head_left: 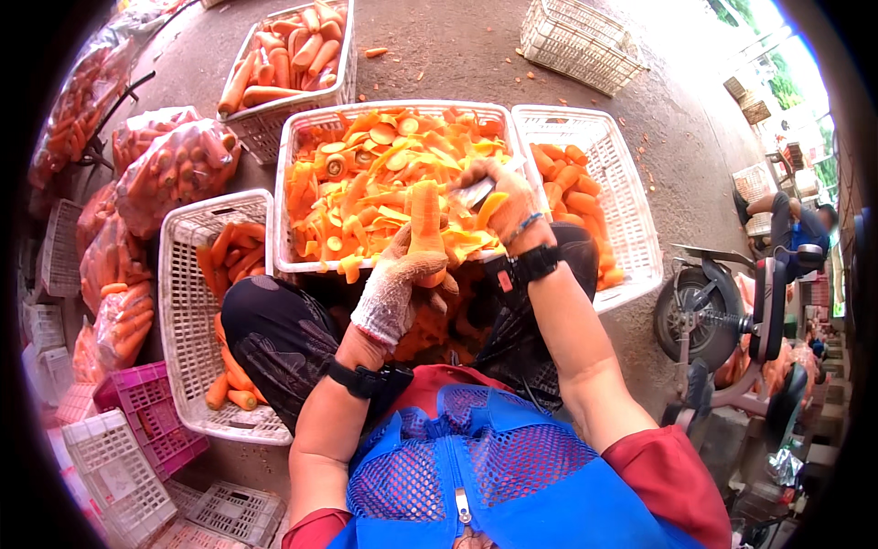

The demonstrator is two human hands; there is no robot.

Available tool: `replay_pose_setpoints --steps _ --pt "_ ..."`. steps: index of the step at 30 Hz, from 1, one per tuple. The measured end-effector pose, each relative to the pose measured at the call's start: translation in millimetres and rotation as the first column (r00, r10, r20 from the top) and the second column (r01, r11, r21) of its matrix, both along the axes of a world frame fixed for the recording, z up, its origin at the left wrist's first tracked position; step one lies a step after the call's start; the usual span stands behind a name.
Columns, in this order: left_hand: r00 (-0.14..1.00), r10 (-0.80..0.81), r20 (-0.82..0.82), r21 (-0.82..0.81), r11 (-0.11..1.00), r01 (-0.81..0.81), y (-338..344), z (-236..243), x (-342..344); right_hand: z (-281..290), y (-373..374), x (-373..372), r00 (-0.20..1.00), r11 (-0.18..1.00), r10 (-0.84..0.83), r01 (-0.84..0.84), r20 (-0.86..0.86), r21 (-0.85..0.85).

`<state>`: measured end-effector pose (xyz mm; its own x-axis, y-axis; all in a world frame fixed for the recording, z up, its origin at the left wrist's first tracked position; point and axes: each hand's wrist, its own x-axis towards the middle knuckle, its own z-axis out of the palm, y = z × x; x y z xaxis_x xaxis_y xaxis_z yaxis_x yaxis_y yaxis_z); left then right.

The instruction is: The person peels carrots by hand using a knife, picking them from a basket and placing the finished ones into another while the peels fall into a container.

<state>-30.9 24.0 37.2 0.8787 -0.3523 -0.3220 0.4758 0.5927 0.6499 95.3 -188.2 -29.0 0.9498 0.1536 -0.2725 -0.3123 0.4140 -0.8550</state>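
My left hand (398, 279), in a dirty white knit glove, is closed around an upright, partly peeled carrot (424, 210) over the front of a white crate (284, 201) heaped with orange peels and cut ends (357, 151). My bare right hand (503, 201), wearing a bracelet, grips a peeler (471, 191) just right of the carrot, near a strip of peel. At the right, a second white crate (637, 238) holds peeled carrots (572, 188). At my left knee, another crate (178, 320) holds unpeeled carrots (242, 389).
Behind are a crate of carrots (297, 50) and an upturned crate (576, 46). Bagged carrots (178, 178) and pink crates (151, 421) line the left. At right stand a scooter (704, 316) and, farther back, another person (805, 229).
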Motion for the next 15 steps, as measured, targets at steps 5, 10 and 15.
replay_pose_setpoints --steps 5,10,15 --pt "0.999 -0.043 0.031 0.082 0.996 0.040 14.0 10.3 -2.7 65.7 32.4 -45.5 0.967 0.953 -0.161 0.205 -0.197 0.225" --pt "0.998 -0.012 0.057 0.111 0.994 0.006 3.8 41.6 -4.1 142.4 9.4 -87.8 0.984 0.836 0.170 -0.112 0.060 -0.537" --pt "0.764 -0.277 0.582 0.455 0.890 -0.023 -13.4 36.0 5.4 150.5 -17.1 -118.8 0.702 0.334 0.614 0.185 0.362 -0.924"
